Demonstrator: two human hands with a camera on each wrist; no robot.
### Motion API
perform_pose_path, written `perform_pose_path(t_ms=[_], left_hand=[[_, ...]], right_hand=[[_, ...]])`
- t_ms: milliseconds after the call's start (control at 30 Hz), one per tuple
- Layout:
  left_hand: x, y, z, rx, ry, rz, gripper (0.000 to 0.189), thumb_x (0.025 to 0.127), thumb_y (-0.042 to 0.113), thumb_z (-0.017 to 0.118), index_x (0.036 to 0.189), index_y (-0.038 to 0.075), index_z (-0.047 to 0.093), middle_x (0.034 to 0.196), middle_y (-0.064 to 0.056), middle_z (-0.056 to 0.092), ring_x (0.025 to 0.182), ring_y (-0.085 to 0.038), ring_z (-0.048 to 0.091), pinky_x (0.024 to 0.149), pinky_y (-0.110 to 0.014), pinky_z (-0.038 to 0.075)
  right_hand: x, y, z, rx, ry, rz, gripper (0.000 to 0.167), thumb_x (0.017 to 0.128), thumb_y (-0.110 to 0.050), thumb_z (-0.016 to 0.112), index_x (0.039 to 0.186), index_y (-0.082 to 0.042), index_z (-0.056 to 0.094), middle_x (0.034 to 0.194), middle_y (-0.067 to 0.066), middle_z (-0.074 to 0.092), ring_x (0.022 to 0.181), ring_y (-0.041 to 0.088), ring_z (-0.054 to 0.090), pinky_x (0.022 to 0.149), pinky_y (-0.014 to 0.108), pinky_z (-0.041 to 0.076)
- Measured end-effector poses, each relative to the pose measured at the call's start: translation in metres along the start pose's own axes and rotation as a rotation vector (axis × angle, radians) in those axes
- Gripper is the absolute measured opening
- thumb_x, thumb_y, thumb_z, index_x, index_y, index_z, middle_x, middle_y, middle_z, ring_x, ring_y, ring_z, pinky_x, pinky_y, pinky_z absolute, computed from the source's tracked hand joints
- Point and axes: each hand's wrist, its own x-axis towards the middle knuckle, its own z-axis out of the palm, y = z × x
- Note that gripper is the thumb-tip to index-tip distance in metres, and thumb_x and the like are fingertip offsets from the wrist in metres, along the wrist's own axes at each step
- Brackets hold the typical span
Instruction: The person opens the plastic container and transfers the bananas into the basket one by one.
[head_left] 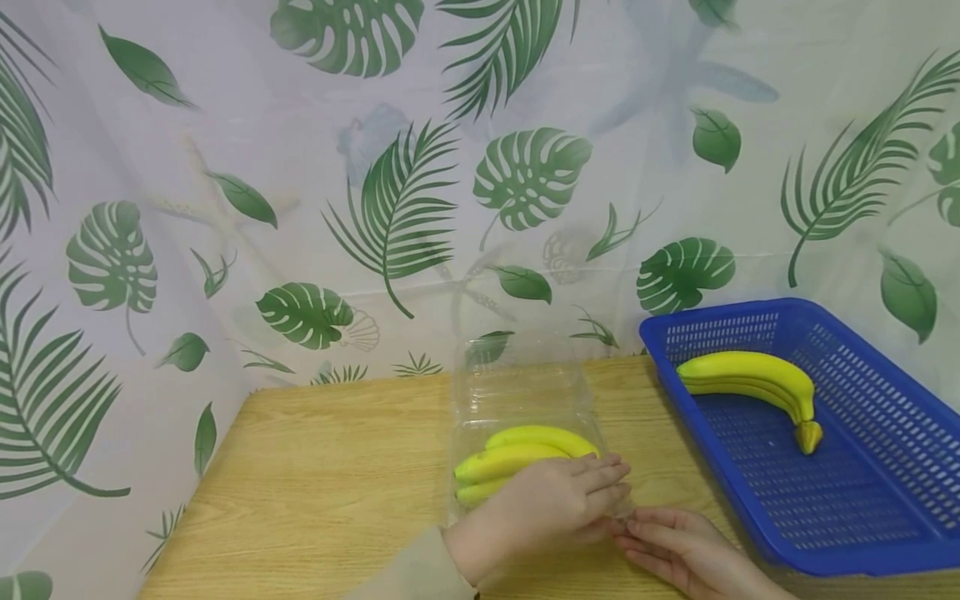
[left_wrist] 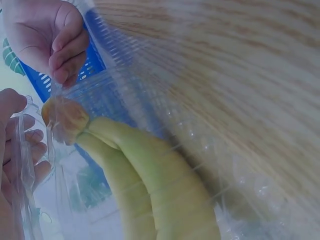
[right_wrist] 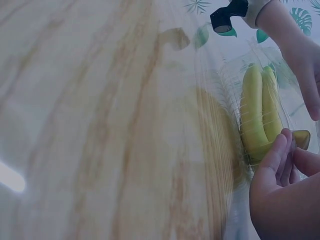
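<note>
Yellow banana bunch (head_left: 517,458) lies in a clear, thin-walled plastic clamshell container (head_left: 468,436), lower centre of the frame, on a light wood-grain table (head_left: 322,467). The transparent lid (head_left: 517,387) stands open at the container's rear. Right hand (head_left: 690,550), lower right of centre: thumb and fingers are closed together, pinching the container's rim. Left hand (head_left: 551,504): fingers lie mostly extended over the container's right end; whether they grip the edge cannot be told.

Cautions, by judgement:

1. Rim damage. A hard pinch or twist at one spot may bend or split the thin plastic.
2. Obstruction. The brown stem end (left_wrist: 65,120) sits near the rim; if the lid folds down, the stem could keep the edges from meeting.
3. Tipping. Lifting by one end would tilt the container and let the bunch slide.
4. Snagging. The blue perforated plastic basket (head_left: 693,433), right of the frame, holds a second yellow bunch (head_left: 742,371); a wide rightward pull could strike its side.
</note>
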Motion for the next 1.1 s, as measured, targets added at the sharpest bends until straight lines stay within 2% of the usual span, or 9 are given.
perform_pose_path(t_ms=[400,800,1100], left_hand=[[0.0018,-0.0009,-0.0025,-0.04,0.039,-0.012,0.042,0.095,0.045,0.078,0.127,0.018,0.077,0.137,0.002,0.074,0.13,-0.008,0.069,0.116,-0.019,0.049],[0.0033,0.0009,-0.0037,-0.024,0.01,-0.018,0.044,0.099,0.046,0.074,0.133,0.019,0.074,0.14,0.003,0.072,0.134,-0.011,0.066,0.122,-0.023,0.045],[0.0014,0.0004,-0.0008,-0.007,-0.01,0.002,0.046,0.099,0.047,0.073,0.136,0.018,0.072,0.142,0.003,0.071,0.137,-0.011,0.064,0.123,-0.025,0.044]], right_hand=[[0.0006,0.0011,-0.0001,0.015,-0.015,-0.013,0.03,0.113,-0.006,0.046,0.118,-0.013,0.075,0.119,-0.001,0.078,0.113,0.008,0.074,0.104,0.025,0.061],[-0.0001,0.0,-0.0006,0.021,0.007,0.015,0.028,0.114,-0.009,0.047,0.121,-0.012,0.073,0.121,0.0,0.076,0.115,0.008,0.073,0.106,0.027,0.06],[-0.0004,-0.0007,0.0008,0.018,0.059,0.026,0.025,0.113,-0.011,0.049,0.119,-0.014,0.074,0.119,-0.002,0.076,0.113,0.008,0.073,0.104,0.026,0.061]])
